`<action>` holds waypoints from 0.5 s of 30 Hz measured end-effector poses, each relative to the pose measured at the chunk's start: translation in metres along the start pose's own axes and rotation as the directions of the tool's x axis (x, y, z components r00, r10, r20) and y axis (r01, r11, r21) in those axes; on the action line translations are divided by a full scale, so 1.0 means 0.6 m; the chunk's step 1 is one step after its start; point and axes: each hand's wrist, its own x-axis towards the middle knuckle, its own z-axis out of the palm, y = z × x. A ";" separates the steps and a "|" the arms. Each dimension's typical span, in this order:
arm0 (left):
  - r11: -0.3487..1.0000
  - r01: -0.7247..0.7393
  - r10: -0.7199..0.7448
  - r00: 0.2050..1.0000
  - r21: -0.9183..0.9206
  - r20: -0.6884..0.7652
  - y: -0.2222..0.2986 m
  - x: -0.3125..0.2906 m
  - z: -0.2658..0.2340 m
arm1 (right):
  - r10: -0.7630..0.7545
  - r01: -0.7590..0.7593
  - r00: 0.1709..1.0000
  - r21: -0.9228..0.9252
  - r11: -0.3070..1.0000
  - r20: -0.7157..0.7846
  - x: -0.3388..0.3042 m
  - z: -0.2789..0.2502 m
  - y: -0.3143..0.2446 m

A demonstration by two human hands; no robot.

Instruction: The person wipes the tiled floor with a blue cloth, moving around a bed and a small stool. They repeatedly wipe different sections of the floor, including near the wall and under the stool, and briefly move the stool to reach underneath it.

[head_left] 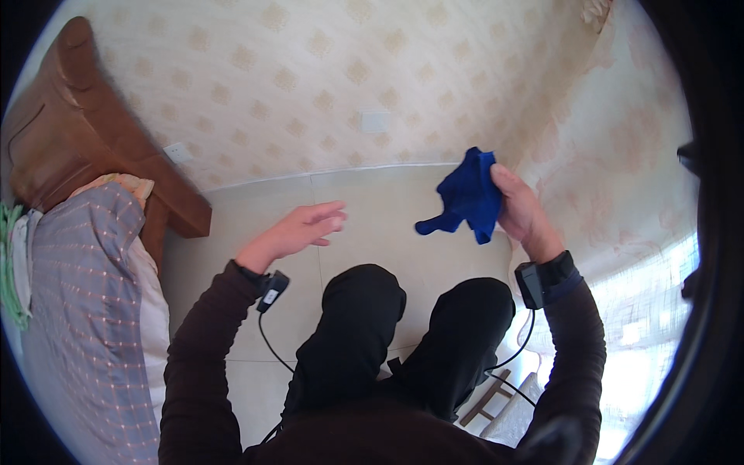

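A dark blue cloth [470,198] hangs in the air right of centre, crumpled, with a narrow strip sticking out at its lower left. My right hand [523,205] grips it by the right edge, thumb on top; the other fingers are mostly hidden behind the cloth and the hand. To the left, my left hand [298,230] is held up over the floor with its fingers stretched and slightly apart. Nothing is in it, and a gap separates it from the cloth.
A wooden bed frame [101,132] with a grey checked bedspread [85,263] stands at the left. Patterned wallpaper [310,70] covers the wall ahead. A pale curtain [620,155] hangs at the right. Pale floor tiles [364,248] lie beneath; cables run from both wrist straps.
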 end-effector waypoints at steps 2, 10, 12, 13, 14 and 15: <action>0.997 0.005 -0.001 0.999 -0.081 0.052 0.017 0.026 0.021 | 0.072 -0.072 0.997 0.005 0.997 -0.028 0.031 0.050 0.005; 0.859 -0.060 0.170 0.970 -0.509 0.172 0.041 0.044 0.058 | 0.245 -0.234 0.939 -0.073 0.970 0.240 0.105 0.227 0.026; 0.813 -0.102 0.196 0.975 -0.573 0.104 0.034 0.040 0.064 | 0.309 -0.272 0.925 -0.183 0.945 0.221 0.115 0.230 0.053; 0.810 -0.119 0.172 0.984 -0.575 0.039 0.027 0.038 0.062 | 0.329 -0.275 0.917 -0.240 0.931 0.224 0.124 0.230 0.069; 0.810 -0.122 0.143 0.990 -0.574 -0.009 0.016 0.037 0.059 | 0.363 -0.304 0.915 -0.290 0.908 0.177 0.129 0.227 0.084; 0.808 -0.115 0.101 0.993 -0.578 -0.056 0.001 0.035 0.055 | 0.356 -0.291 0.907 -0.277 0.916 0.224 0.130 0.219 0.096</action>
